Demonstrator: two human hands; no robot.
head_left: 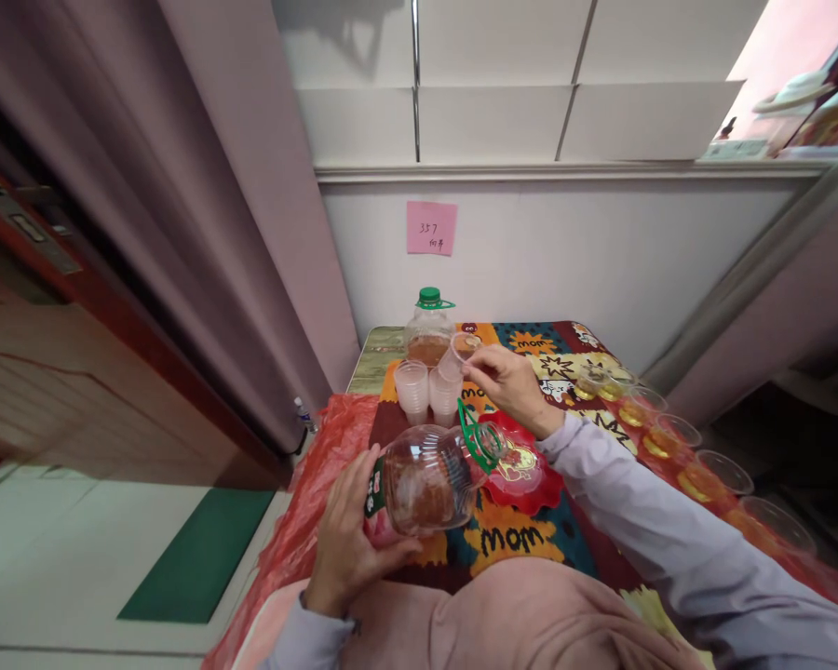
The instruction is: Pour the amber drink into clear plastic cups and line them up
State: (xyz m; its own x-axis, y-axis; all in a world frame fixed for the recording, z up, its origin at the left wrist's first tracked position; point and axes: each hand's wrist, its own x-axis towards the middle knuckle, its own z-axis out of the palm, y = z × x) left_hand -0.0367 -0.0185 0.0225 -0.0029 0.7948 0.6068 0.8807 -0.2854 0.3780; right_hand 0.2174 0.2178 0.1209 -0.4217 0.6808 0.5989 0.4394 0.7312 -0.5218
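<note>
My left hand (345,540) grips a clear plastic jug (425,476) with brown liquid and a green handle, tilted on its side near me. My right hand (509,383) reaches forward and pinches a clear plastic cup (461,349) lifted off a stack of cups (445,395). A second cup stack (412,386) stands just left of it. Behind the stacks stands another jug (428,330) with a green cap, upright.
A red flower-shaped plate (523,470) lies on the colourful patterned tablecloth (517,540). A row of several cups with amber liquid (660,433) runs along the right edge. Red plastic sheet (321,465) hangs off the left side. A pink note (431,228) is on the wall.
</note>
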